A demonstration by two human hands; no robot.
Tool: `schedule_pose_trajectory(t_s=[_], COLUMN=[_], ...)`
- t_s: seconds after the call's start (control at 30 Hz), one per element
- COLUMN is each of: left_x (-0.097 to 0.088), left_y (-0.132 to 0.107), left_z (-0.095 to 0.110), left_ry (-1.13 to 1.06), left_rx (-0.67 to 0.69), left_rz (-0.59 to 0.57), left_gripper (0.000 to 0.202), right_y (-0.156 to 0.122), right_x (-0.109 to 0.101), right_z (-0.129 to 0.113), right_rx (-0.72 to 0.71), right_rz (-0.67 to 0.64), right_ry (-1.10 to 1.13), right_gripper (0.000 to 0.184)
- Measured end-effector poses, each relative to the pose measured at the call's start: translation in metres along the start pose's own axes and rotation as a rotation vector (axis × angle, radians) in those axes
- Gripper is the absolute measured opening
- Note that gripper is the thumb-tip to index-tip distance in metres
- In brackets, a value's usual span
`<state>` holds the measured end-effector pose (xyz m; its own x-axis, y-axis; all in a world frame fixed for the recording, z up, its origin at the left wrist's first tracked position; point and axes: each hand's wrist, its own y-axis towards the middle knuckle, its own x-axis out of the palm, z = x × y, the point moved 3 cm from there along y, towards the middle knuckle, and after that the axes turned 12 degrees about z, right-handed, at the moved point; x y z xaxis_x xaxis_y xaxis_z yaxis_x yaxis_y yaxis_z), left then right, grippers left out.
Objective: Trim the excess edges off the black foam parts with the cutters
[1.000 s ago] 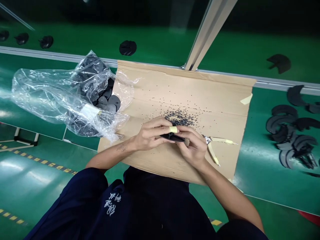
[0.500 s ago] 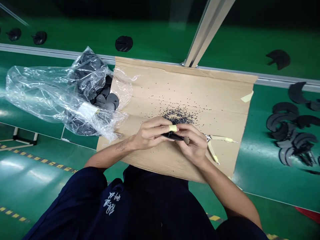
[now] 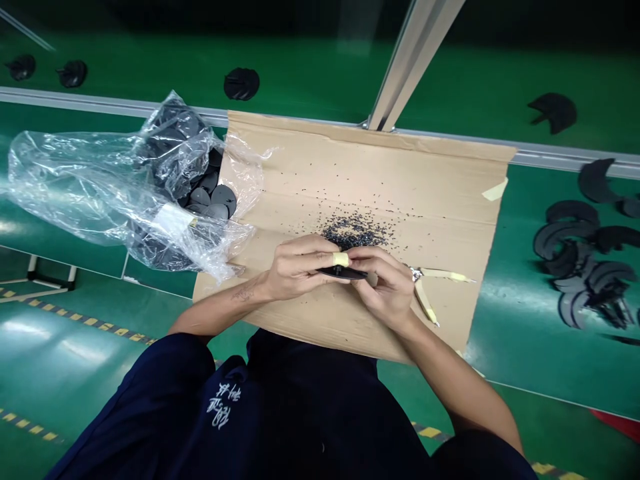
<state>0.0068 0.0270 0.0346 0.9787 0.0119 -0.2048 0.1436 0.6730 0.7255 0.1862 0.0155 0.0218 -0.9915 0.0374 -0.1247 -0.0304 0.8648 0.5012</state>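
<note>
Both my hands meet over the near middle of a sheet of brown cardboard (image 3: pixel 400 180). My left hand (image 3: pixel 295 267) has its fingers closed on a flat black plastic part (image 3: pixel 343 272), and its forefinger wears a yellow finger cot. My right hand (image 3: pixel 387 287) is closed on the other end of the same part. Just beyond my fingers lies a heap of small black trimmings (image 3: pixel 355 233). A pair of cutters with pale yellow handles (image 3: pixel 430 290) lies on the cardboard right beside my right hand.
A clear plastic bag (image 3: pixel 125 187) with several dark round parts lies at the left. Black crescent-shaped parts (image 3: pixel 580 260) are piled on the green table at the right. A metal rail (image 3: pixel 100 105) and a slanted aluminium post (image 3: pixel 410 60) run behind the cardboard, with more black parts beyond.
My hands stay together on the black part with small shifts of the fingers. The view has drifted slightly, nothing else has moved.
</note>
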Motion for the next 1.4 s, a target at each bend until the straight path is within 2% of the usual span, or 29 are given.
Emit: schedule_pose_trajectory(t_s=[0.13, 0.17, 0.27, 0.33, 0.43, 0.57, 0.73, 0.87, 1.07, 1.17, 1.27, 1.33, 1.4], left_x=[-0.002, -0.002, -0.003, -0.003, -0.004, -0.004, -0.001, -0.002, -0.005, -0.005, -0.002, 0.0, -0.001], left_y=[0.004, 0.005, 0.01, 0.012, 0.012, 0.01, 0.008, 0.009, 0.01, 0.006, 0.001, -0.001, -0.002], left_z=[0.0, -0.001, -0.004, -0.006, -0.009, -0.012, -0.01, -0.007, -0.007, -0.011, -0.015, -0.016, -0.016], left_ry=[-0.051, -0.099, -0.283, -0.344, -0.358, -0.366, -0.424, -0.448, -0.36, -0.326, -0.369, -0.341, -0.226], left_rx=[-0.051, -0.096, -0.293, -0.4, -0.47, -0.552, -0.641, -0.677, -0.736, -0.793, -0.855, -0.855, -0.817], left_rz=[-0.022, -0.042, -0.114, -0.137, -0.147, -0.147, -0.213, -0.248, -0.349, -0.259, -0.137, -0.122, -0.11], left_gripper=[0.039, 0.042, 0.05, 0.037, 0.018, 0.02, 0.02, 0.018, 0.023, 0.032, 0.056, 0.062, 0.056], right_y=[0.0, 0.0, 0.001, 0.001, 0.002, 0.005, 0.007, 0.008, 0.007, 0.009, 0.013, 0.016, 0.013], right_x=[0.001, 0.0, 0.0, 0.001, 0.002, -0.002, -0.005, -0.006, -0.006, -0.003, -0.003, -0.01, -0.028], right_z=[0.001, 0.002, 0.004, 0.004, 0.003, 0.005, 0.005, 0.005, 0.005, 0.002, 0.0, -0.002, -0.006], right_rx=[0.091, 0.141, 0.304, 0.384, 0.426, 0.388, 0.268, 0.189, 0.077, 0.02, -0.011, -0.015, -0.013], right_rz=[-0.002, -0.001, -0.02, -0.064, -0.121, -0.067, -0.077, -0.121, -0.175, -0.058, 0.115, 0.11, -0.015], right_ry=[0.083, 0.115, 0.242, 0.314, 0.348, 0.332, 0.273, 0.23, 0.195, 0.096, -0.038, -0.133, -0.285], right_gripper=[0.004, 0.001, 0.011, 0.017, 0.02, 0.031, 0.014, 0.015, 0.007, 0.007, 0.011, 0.014, 0.025])
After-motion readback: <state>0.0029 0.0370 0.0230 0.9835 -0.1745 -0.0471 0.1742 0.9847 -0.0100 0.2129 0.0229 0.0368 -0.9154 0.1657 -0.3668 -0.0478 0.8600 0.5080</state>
